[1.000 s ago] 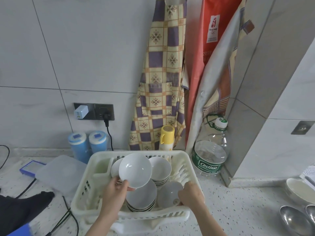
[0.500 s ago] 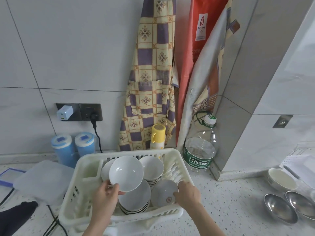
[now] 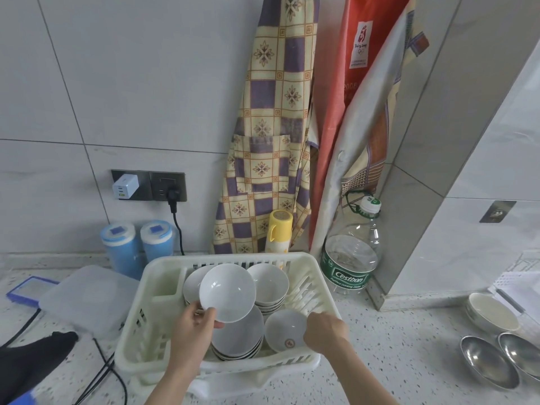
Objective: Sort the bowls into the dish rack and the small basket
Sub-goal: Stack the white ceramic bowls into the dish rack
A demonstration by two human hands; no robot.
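A white plastic dish rack [image 3: 309,267] stands on the counter in front of me, with several white bowls in it. My left hand [image 3: 194,331] pinches the lower rim of a white bowl [image 3: 228,292], tilted on edge above a stack of bowls [image 3: 238,343]. My right hand [image 3: 325,333] grips the right rim of a small bowl with a red mark [image 3: 285,330] at the rack's front right. Another stack of bowls [image 3: 270,283] sits at the rack's back. No small basket is in view.
Metal bowls [image 3: 486,361] and a cream bowl [image 3: 491,314] lie on the counter at the right. A large water bottle [image 3: 350,252], a yellow flask [image 3: 279,232], two blue canisters [image 3: 119,247], a plastic lid [image 3: 87,296] and cables [image 3: 111,378] surround the rack.
My view has shifted a little; both hands keep the same hold. The tilted bowl in my left hand stays above the stack, and my right hand stays on the small bowl.
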